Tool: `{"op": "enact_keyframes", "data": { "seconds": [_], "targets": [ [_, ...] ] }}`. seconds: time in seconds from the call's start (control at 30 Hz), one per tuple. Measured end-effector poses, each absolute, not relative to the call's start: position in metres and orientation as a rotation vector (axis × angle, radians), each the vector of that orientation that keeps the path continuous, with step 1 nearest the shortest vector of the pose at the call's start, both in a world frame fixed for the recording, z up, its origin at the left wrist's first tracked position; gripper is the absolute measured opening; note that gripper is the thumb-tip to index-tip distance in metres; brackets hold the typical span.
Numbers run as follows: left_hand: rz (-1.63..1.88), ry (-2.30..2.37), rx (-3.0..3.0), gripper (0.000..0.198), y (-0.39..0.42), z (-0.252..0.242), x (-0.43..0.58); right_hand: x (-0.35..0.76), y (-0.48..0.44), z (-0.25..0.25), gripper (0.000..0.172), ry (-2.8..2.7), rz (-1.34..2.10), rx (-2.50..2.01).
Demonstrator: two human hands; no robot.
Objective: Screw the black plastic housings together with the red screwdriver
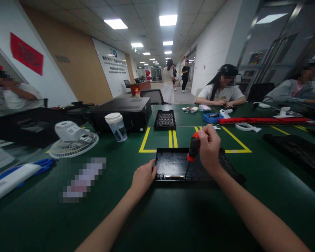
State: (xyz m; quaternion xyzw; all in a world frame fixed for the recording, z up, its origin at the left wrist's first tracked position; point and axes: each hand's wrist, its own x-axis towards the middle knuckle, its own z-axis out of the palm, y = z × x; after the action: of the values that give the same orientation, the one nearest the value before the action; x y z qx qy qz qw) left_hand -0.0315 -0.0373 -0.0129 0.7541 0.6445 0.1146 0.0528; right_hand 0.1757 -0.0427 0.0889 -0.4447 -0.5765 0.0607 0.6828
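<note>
My right hand [210,148] is closed round the red-and-black handle of a screwdriver [193,148], held nearly upright. Its shaft points down into a shallow black plastic panel [170,157] with raised edges. The tip meets the panel close to the right end of a small silvery metal strip [174,176] at the near edge. With its fingers on the panel's left edge, my left hand [144,175] grips that side. My right forearm and hand hide part of the panel's right half.
Yellow tape lines [170,140] mark the green table [120,213]. Beyond the panel is a black tray [165,120]. To the left are a lidded plastic cup [117,126], a white fan [73,140] and a large black case [123,110]. A blue box [211,117] is at right; people sit across.
</note>
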Motion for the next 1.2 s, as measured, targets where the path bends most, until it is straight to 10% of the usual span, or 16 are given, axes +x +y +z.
{"op": "enact_keyframes", "data": {
  "seconds": [0.6,1.2],
  "targets": [
    [0.358,1.975,2.318,0.040,-0.036,-0.017,-0.033,0.188,-0.027,0.087,0.036,-1.370,1.517,-0.338],
    [0.367,1.976,2.335,0.039,-0.036,-0.018,-0.033,0.190,-0.029,0.083,0.025,-1.383,1.631,-0.183]
  ]
}}
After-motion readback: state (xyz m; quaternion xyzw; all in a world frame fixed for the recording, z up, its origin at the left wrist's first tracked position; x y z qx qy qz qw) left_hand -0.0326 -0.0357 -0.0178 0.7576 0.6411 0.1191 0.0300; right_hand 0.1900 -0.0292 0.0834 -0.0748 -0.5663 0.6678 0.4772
